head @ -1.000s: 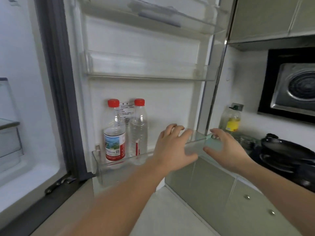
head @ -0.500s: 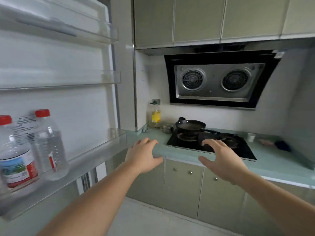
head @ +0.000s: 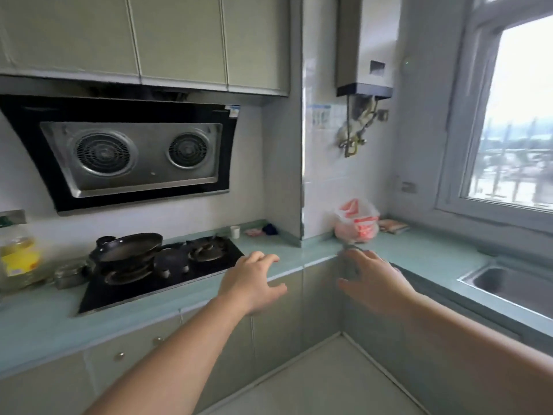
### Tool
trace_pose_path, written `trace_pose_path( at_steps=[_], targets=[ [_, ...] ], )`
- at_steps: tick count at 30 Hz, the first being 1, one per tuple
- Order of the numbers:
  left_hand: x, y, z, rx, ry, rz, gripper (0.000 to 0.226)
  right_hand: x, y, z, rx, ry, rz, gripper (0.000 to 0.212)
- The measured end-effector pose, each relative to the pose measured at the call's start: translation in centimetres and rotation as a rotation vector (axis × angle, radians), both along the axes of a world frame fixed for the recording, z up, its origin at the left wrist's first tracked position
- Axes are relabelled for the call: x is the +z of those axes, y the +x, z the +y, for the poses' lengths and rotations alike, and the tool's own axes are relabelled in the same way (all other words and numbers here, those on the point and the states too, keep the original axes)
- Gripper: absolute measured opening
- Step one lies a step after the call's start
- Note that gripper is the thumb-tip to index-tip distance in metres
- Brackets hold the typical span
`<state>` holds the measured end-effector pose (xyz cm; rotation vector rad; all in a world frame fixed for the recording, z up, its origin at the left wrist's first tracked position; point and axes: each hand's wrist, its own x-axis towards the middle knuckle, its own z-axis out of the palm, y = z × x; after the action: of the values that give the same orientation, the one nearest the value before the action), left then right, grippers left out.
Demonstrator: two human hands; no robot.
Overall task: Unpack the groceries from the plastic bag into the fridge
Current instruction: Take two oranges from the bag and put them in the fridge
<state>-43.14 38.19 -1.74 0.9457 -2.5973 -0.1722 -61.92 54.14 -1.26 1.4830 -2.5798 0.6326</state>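
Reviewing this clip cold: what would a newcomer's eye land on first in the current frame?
Probably the two bare hands stretched forward with fingers spread and holding nothing, the left hand over the counter edge by the black stove, the right hand nearer the corner. Beyond them, the pink-and-white plastic bag sits on the counter in the corner, left of the bright window.

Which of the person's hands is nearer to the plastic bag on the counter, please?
Right. The right hand reaches out just below and in front of the plastic bag, not touching it. The left hand hangs farther to the bag's left, beside the stove.
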Motion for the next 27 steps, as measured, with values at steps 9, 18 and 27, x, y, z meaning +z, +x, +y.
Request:
trace_pose_path(
  at_steps=[9,18,27],
  targets=[
    [-0.4,-8.2,4.0,-0.295,0.001,-0.028,0.062,-0.3,-4.3,6.8,-0.278,0.068,0.056,0.068],
    [-0.6,-12.3,6.7,-0.269,0.023,-0.01,0.058,-0.5,-8.9,9.5,-0.255,0.011,0.001,0.067],
    [-1.2,-17.8,4.4,-0.235,0.027,-0.039,0.057,-1.6,-13.4,6.6,-0.189,-0.017,-0.045,0.059]
  ],
)
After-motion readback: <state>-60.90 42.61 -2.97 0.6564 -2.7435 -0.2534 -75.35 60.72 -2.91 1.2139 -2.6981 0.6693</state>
